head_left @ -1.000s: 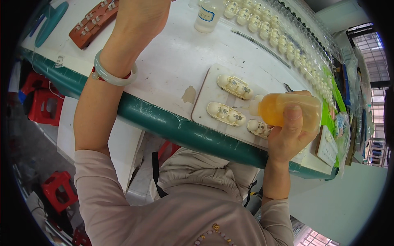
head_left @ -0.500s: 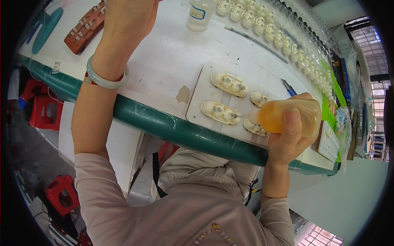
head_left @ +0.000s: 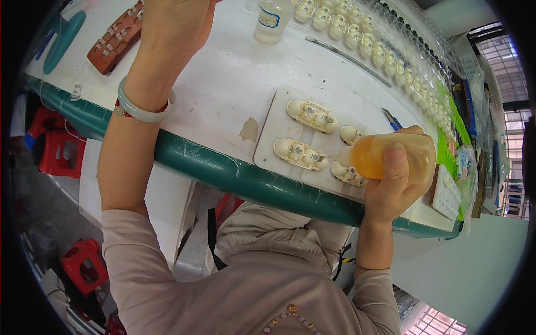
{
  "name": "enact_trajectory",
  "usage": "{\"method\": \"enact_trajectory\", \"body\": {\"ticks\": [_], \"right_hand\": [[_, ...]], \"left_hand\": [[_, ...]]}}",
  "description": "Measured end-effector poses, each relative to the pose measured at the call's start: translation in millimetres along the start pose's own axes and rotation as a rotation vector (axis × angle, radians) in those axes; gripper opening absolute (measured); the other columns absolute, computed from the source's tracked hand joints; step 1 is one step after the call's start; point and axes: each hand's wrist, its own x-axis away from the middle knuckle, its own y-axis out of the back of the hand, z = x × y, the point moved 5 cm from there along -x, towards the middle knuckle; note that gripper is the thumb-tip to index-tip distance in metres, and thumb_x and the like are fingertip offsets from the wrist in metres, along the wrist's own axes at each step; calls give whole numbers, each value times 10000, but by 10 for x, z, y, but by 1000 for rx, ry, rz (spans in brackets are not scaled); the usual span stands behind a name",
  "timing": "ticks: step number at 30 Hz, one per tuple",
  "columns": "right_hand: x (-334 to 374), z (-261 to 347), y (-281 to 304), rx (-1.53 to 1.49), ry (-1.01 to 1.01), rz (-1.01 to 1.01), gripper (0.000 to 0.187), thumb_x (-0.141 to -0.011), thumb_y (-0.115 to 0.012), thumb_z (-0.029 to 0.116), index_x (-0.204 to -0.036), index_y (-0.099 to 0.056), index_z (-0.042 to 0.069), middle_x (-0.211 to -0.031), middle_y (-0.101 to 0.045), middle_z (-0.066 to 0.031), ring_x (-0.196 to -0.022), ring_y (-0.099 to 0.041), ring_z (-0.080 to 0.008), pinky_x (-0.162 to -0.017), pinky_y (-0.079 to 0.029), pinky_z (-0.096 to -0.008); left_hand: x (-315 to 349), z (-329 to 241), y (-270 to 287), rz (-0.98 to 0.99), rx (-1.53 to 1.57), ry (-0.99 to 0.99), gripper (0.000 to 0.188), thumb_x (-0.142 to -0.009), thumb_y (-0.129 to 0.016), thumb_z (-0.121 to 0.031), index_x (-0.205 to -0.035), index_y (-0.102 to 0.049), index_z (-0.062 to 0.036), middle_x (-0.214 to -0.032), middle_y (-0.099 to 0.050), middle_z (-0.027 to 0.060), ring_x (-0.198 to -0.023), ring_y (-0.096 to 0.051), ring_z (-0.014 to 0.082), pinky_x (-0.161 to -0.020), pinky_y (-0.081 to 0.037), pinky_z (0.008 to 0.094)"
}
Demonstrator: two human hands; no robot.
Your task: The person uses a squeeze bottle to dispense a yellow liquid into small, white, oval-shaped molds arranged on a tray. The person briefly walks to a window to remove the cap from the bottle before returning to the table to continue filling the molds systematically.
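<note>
My right hand [head_left: 391,187] is wrapped round a soft, clear squeeze bottle [head_left: 365,158] of amber liquid, with the thumb on its near side. The bottle lies on its side in the air, its pale nozzle pointing left. The nozzle end is over the right part of a white plate [head_left: 267,137], close to a cream oval part [head_left: 300,153] with small metal discs. A similar part [head_left: 312,116] sits farther back on the plate, and two more are partly covered by the bottle. My left hand [head_left: 173,39] is raised at the upper left; its fingers are outside the picture.
Rows of cream parts [head_left: 353,36] fill the back right of the table. A labelled clear bottle [head_left: 268,25] stands at the back; a thin grey rod [head_left: 346,58] lies nearby. A reddish-brown block [head_left: 114,42] is at far left, blue-handled pliers [head_left: 392,119] at right. Green padding [head_left: 223,176] edges the table.
The squeeze bottle and my right thumb have shifted very slightly to the left. My left hand has stayed in place.
</note>
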Motion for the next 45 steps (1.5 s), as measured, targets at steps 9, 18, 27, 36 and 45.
{"method": "enact_trajectory", "body": {"ticks": [9,18,27,36,45], "right_hand": [[47,10,145,30,82,-6,298,-783,-554,266,-791,-466,-19,-761,-466,-100,-661,-440,-140,-582,-362,-230],[66,-48,117,-73,58,-41,209,-680,-670,122,-759,-541,-22,-749,-504,-90,-634,-469,-150,-557,-375,-243],[64,-71,109,-129,20,-66,212,-683,-672,119,-763,-534,-22,-747,-503,-84,-636,-467,-142,-565,-381,-235],[50,-97,108,-128,-1,-49,249,-688,-689,144,-767,-523,-23,-744,-504,-83,-629,-466,-135,-566,-385,-234],[53,-99,125,-63,40,-50,261,-658,-711,125,-769,-525,-20,-745,-502,-80,-645,-475,-136,-563,-390,-236]], "left_hand": [[-25,94,75,-50,-73,-42,404,-879,-493,-396,-584,-511,-120,-453,-412,-40,-369,-334,20,-365,-214,156],[-18,103,67,-50,-89,-22,404,-881,-489,-397,-581,-498,-127,-454,-407,-42,-371,-332,20,-367,-212,156],[13,7,-16,-27,-137,-17,400,-884,-485,-392,-588,-503,-124,-454,-407,-45,-371,-335,18,-364,-213,155],[-27,120,66,-26,-73,-12,405,-887,-478,-395,-587,-506,-124,-449,-403,-46,-370,-334,18,-362,-214,153],[-41,167,88,-10,-79,-33,413,-893,-467,-393,-583,-500,-123,-447,-399,-43,-370,-332,20,-361,-215,157]]}}
